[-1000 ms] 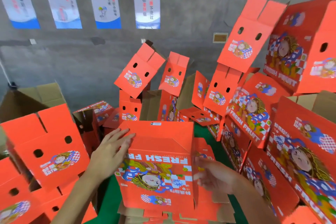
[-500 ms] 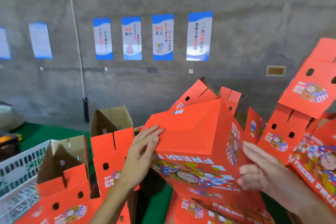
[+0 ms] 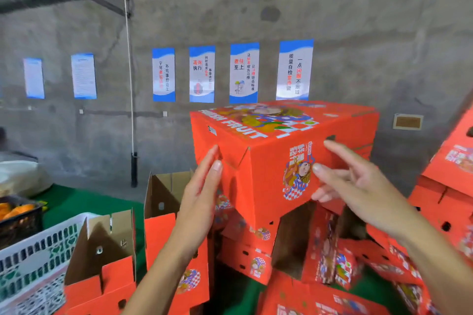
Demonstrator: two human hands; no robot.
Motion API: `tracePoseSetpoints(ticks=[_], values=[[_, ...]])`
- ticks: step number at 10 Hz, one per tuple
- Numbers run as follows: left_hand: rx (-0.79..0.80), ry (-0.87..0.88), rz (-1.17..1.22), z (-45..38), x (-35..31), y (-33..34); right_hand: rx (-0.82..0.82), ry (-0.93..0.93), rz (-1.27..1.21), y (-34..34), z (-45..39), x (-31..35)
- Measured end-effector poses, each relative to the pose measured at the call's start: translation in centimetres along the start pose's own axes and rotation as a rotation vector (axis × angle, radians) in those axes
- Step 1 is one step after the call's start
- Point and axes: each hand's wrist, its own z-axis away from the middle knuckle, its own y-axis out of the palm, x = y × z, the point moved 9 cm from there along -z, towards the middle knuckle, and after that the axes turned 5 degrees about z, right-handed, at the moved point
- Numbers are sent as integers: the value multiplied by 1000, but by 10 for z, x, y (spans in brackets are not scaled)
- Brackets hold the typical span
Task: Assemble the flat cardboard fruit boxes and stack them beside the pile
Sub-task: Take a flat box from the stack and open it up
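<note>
Box (image 3: 268, 161) now raised and turned since before; left hand (image 3: 202, 192) flat against it, right hand (image 3: 358, 181) wide, fingertips touching. Stacking next, probably.

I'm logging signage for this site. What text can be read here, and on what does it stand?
"FRESH FRUIT": top panel of the red box between the left hand and right hand.
"一点问题不放过" and "质量自检坚持做": rightmost wall poster.
"责任至上": second poster from right.
"高效执行": third poster from right.
Too blurred or small: the other wall posters, the wall plaque, print on the stacked boxes.
</note>
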Motion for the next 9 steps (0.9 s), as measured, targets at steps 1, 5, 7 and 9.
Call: tracePoseSetpoints(ticks=[1, 5, 7, 9], values=[[-17, -193, 110, -21, 25, 15, -124, -102, 281, 5, -29, -7], [-292, -742, 1114, -24, 212, 52, -73, -247, 1038, 138, -80, -102], [-412, -768, 1137, -16, 289, 44, 69, -210, 1103, 206, -111, -172], [-504, -630, 1127, -24, 338, 12, 160, -223, 1099, 265, -128, -217]])
